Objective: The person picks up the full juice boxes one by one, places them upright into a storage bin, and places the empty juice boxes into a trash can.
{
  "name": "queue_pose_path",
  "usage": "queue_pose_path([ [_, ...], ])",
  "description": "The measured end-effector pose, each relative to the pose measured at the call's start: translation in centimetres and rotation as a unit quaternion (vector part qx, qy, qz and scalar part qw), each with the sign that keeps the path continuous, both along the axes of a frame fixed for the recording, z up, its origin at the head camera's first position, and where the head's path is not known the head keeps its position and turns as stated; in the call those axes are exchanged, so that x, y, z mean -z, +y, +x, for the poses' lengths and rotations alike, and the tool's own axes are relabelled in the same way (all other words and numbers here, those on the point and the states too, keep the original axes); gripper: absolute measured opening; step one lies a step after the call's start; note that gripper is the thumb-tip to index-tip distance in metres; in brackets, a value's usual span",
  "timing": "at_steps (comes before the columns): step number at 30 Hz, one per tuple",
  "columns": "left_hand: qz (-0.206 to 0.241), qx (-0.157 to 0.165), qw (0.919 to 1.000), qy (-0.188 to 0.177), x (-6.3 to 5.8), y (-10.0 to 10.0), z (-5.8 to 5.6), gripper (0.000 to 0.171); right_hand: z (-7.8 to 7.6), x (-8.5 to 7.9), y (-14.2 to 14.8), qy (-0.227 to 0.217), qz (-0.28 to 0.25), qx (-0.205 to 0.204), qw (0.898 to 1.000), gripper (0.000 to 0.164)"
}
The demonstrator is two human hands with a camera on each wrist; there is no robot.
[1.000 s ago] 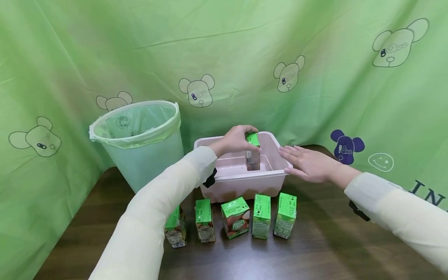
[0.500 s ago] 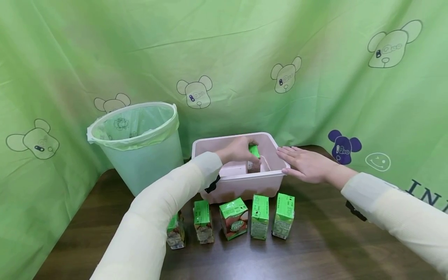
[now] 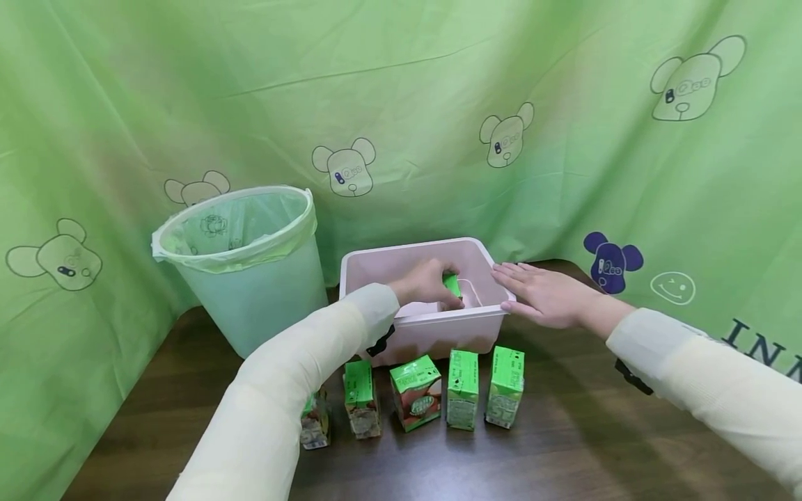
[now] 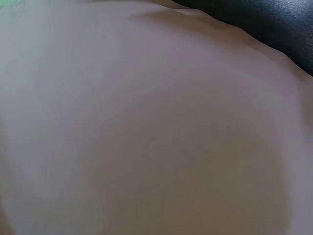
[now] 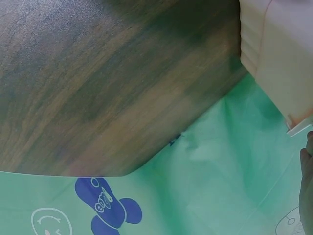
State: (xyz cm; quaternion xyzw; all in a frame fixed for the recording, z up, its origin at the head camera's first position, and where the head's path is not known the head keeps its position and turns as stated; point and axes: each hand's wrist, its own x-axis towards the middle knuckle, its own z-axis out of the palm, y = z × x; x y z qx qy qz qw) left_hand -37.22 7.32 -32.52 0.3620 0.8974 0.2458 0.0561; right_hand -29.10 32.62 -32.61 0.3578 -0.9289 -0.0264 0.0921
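Inside the pink plastic basin (image 3: 451,332), my left hand (image 3: 427,282) grips a green-topped juice box (image 3: 452,284) between thumb and fingers. The hand and the basin's front wall hide most of that box. My right hand (image 3: 545,293) lies with straight fingers against the basin's right rim. In the left wrist view the basin wall (image 4: 156,122) fills nearly the whole picture. Only the edge of some fingers (image 5: 307,176) shows in the right wrist view, beside the basin's corner.
Several juice boxes (image 3: 416,396) stand in a row on the dark wooden table (image 3: 583,431) before the basin. The leftmost is partly behind my left sleeve (image 3: 301,355). Left of the basin stands a lined trash bin (image 3: 263,285). A green printed curtain (image 3: 426,83) hangs behind.
My left hand has lowered the juice box deeper into the basin, so less of the box shows. The right hand stays at the rim. The whole view has shifted slightly.
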Motion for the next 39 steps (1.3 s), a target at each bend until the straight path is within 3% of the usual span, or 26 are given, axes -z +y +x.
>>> queue_pose_path([
  [8, -0.014, 0.014, 0.9998, 0.006, 0.84, 0.03, -0.28, 0.058, -0.18, 0.11, 0.05, -0.002, -0.003, -0.005, 1.000, 0.063],
  [26, -0.040, 0.025, 0.9989, 0.000, 1.06, 0.62, -0.56, 0.063, 0.07, 0.14, -0.17, -0.012, -0.012, 0.001, 1.000, 0.064],
  [39, -0.001, 0.037, 0.9978, -0.055, 0.61, 0.44, -0.42, 0.063, 0.14, 0.11, 0.04, -0.011, -0.014, 0.007, 1.000, 0.065],
])
